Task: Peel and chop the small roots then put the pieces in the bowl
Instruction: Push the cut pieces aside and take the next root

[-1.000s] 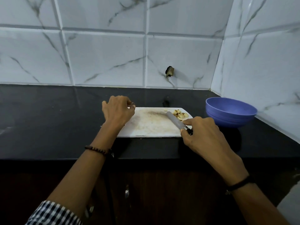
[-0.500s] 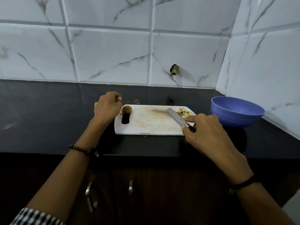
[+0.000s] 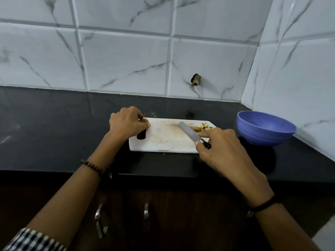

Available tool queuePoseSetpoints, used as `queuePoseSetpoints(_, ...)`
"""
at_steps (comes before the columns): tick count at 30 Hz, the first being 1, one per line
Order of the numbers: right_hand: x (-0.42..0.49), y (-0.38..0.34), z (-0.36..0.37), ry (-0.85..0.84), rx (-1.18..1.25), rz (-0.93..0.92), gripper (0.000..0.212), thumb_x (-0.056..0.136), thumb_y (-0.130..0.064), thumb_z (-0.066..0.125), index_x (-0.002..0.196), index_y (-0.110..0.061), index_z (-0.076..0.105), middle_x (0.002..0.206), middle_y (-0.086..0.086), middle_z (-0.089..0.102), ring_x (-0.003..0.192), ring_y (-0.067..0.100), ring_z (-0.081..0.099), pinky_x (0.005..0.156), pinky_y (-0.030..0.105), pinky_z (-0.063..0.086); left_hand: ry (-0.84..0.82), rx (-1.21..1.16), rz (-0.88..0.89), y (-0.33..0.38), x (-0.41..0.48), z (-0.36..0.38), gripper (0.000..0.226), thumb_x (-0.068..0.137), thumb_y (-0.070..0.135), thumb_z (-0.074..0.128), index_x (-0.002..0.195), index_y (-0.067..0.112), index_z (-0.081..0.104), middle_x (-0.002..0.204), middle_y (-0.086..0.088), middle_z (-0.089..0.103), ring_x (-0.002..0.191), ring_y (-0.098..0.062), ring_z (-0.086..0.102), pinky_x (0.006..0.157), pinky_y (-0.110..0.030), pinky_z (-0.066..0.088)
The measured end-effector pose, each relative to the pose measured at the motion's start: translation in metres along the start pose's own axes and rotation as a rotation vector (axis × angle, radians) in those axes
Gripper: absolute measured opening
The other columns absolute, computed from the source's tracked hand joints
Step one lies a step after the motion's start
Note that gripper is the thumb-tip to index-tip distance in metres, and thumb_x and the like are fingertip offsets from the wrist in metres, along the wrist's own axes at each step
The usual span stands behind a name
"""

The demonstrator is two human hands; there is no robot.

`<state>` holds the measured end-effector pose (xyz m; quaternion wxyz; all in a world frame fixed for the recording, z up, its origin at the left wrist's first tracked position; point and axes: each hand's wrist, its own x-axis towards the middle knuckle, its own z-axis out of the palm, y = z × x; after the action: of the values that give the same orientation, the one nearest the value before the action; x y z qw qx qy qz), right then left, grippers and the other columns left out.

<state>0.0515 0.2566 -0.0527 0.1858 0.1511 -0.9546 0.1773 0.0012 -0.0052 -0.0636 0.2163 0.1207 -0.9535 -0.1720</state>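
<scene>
A white cutting board (image 3: pixel 163 140) lies on the black counter. My left hand (image 3: pixel 127 124) is curled at the board's left end, just above its handle hole, fingers closed over a small brown root that is almost fully hidden. My right hand (image 3: pixel 223 151) grips a knife (image 3: pixel 188 132) by its black handle. The grey blade lies flat across the board and points away to the left. A pile of chopped root pieces (image 3: pixel 202 128) sits at the board's far right corner, just beyond the blade. The blue bowl (image 3: pixel 265 127) stands on the counter to the right of the board and looks empty.
The black counter (image 3: pixel 54 133) runs left; white tiled walls meet in a corner behind the bowl. A dark stub (image 3: pixel 196 80) sticks out of the back wall. A few peel scraps (image 3: pixel 153 114) lie behind the board. Cabinet handles (image 3: pixel 146 211) are below the counter edge.
My left hand drew back to the left, uncovering a small brown root by the handle hole, then closed over it again. The right hand and knife barely moved.
</scene>
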Motion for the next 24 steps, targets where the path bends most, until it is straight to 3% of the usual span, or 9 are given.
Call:
queuePoseSetpoints(4,-0.001,0.001,-0.003,-0.011,0.015,-0.012,0.038,0.093,-0.037,0.059,0.130,-0.027,0.062,0.100,0.002,0.064,0.079,0.013,0.060,0.056,0.023,0.043,-0.034,-0.195,0.139,0.006,0.001,0.003,0.030,0.082,0.039,0.072,0.108,0.023,0.070,0.100,0.005,0.070,0.093,-0.017,0.066,0.083,-0.038,0.055)
queuePoseSetpoints(8,-0.001,0.001,-0.004,-0.015,0.027,-0.013,0.037,0.094,-0.037,0.059,0.129,-0.028,0.062,0.105,0.001,0.065,0.076,0.011,0.058,0.059,0.024,0.048,-0.271,-0.411,0.305,0.026,0.002,0.001,0.032,0.083,0.027,0.074,0.114,0.023,0.069,0.104,0.011,0.069,0.091,-0.004,0.065,0.067,-0.013,0.050)
queuePoseSetpoints(11,0.000,0.001,-0.005,-0.028,0.057,0.001,0.039,0.094,-0.037,0.059,0.132,-0.030,0.059,0.102,0.000,0.063,0.067,0.007,0.055,0.055,0.021,0.047,-0.418,-0.421,0.437,0.039,0.008,0.005,0.040,0.081,0.017,0.075,0.118,0.029,0.068,0.106,0.014,0.070,0.100,0.001,0.064,0.087,-0.020,0.050)
queuePoseSetpoints(14,0.000,0.004,-0.005,-0.010,0.075,0.009,0.039,0.094,-0.037,0.058,0.133,-0.029,0.059,0.095,-0.001,0.060,0.070,0.008,0.057,0.059,0.023,0.050,-0.502,-0.449,0.478,0.045,0.016,0.009,0.045,0.081,0.014,0.076,0.123,0.028,0.067,0.111,0.012,0.069,0.104,0.001,0.063,0.095,-0.024,0.050)
queuePoseSetpoints(16,-0.001,0.007,-0.003,0.006,0.082,0.021,0.042,0.094,-0.039,0.058,0.135,-0.029,0.057,0.093,-0.003,0.058,0.069,0.007,0.056,0.055,0.019,0.045,-0.526,-0.516,0.459,0.044,0.019,0.010,0.048,0.080,0.014,0.079,0.125,0.021,0.066,0.111,0.009,0.071,0.104,-0.001,0.065,0.100,-0.027,0.050)
queuePoseSetpoints(21,0.000,0.007,-0.003,0.054,0.105,0.057,0.045,0.093,-0.043,0.058,0.134,-0.023,0.059,0.088,-0.005,0.061,0.066,0.007,0.057,0.054,0.020,0.046,-0.483,-0.565,0.387,0.035,0.017,0.015,0.048,0.070,0.043,0.083,0.115,0.029,0.072,0.105,0.015,0.073,0.102,-0.001,0.066,0.101,-0.031,0.050)
queuePoseSetpoints(24,0.001,0.003,-0.005,0.062,0.170,0.046,0.027,0.094,-0.039,0.058,0.111,-0.022,0.072,0.076,-0.009,0.063,0.062,0.009,0.058,0.052,0.019,0.045,-0.419,-0.583,0.379,0.036,0.013,0.018,0.046,0.069,0.047,0.083,0.110,0.028,0.074,0.101,0.016,0.073,0.098,0.000,0.067,0.095,-0.027,0.052)
